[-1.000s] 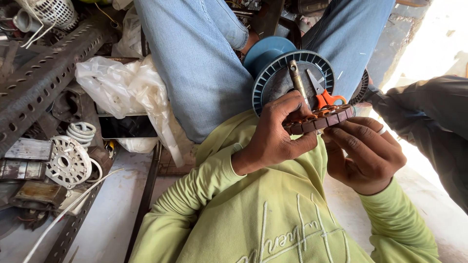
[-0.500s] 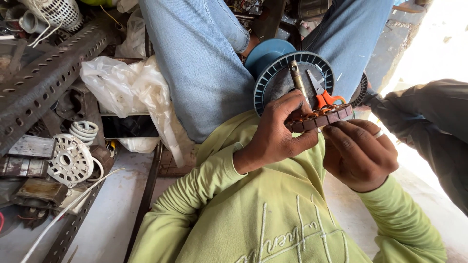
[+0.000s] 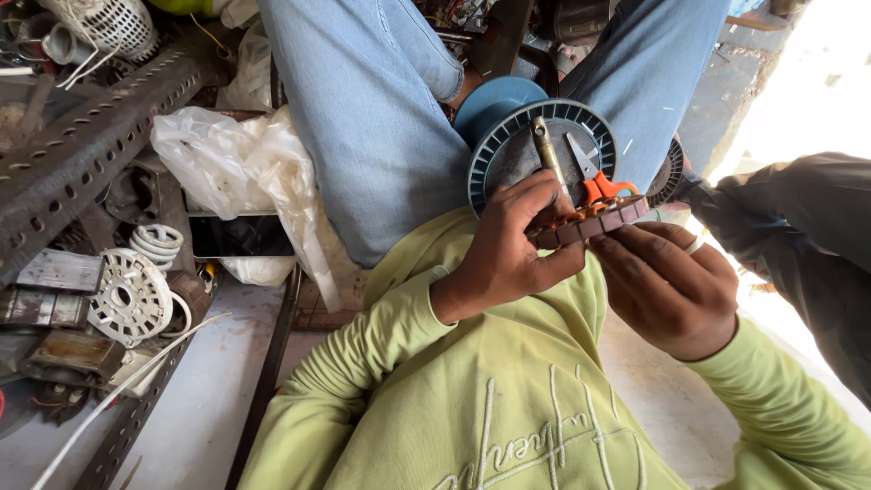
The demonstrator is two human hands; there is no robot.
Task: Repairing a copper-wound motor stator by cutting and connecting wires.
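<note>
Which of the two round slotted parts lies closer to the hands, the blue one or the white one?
The blue spool, just beyond both hands, with scissors on it. The white disc lies far left among scrap.

Both arms in light green sleeves bent inward, hands meeting at centre, left hand (image 3: 513, 245) palm down, fingers curled in a pinch, thumb underneath, right hand (image 3: 671, 286) opposite, fingers curled, ring on one finger
</note>
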